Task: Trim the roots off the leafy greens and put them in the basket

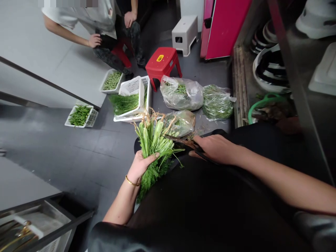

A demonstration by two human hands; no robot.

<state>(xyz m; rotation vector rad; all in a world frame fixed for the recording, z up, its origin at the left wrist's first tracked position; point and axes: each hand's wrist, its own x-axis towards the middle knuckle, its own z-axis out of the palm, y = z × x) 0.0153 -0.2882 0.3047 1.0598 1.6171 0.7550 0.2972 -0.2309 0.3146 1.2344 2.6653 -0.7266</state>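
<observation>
My left hand [140,166] is wrapped round a bunch of leafy green herbs [154,138], which looks like fennel or dill. Its pale stems and brown roots point up and away from me, and the feathery leaves hang down toward my lap. In my right hand [216,148] is a pair of scissors [183,141] with dark, rusty-looking blades. The blades point left and reach the stems at the bunch's right side; whether they touch a stem I cannot tell. A few loose stalks stick out to the right beneath the blades.
White baskets hold feathery greens [127,104], green peppers [80,115] and green beans [112,80]. Plastic bags of greens [181,92] lie ahead, beside a red stool [162,59]. A seated person [89,21] is at the back left. Metal shelving [296,70] stands on the right.
</observation>
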